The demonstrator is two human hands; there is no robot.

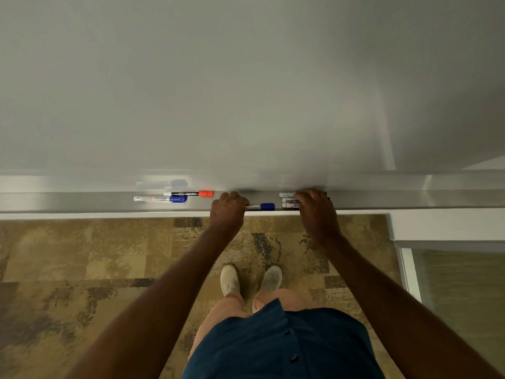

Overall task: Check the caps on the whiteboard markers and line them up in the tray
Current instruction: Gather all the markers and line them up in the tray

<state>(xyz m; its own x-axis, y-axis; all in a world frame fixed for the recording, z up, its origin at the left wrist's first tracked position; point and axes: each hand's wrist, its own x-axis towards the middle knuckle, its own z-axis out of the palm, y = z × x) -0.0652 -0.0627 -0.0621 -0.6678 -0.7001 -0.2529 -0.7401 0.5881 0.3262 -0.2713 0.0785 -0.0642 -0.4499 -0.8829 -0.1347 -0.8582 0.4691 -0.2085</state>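
Note:
A long metal tray (82,201) runs under the whiteboard (246,91). On its left part lie a black marker with a red cap (188,193) and, in front of it, a white marker with a blue cap (161,199). My left hand (228,212) is closed on the barrel end of another blue-capped marker (262,206), whose cap points right. My right hand (317,212) rests over a small group of markers (289,200) lying side by side in the tray. Its fingers cover their right ends, so their caps are hidden.
The whiteboard fills the upper view and reflects the left markers. Below the tray lies patterned brown carpet (109,269), with my own feet and dark shorts. A white wall corner and a glass panel (459,283) stand at the right.

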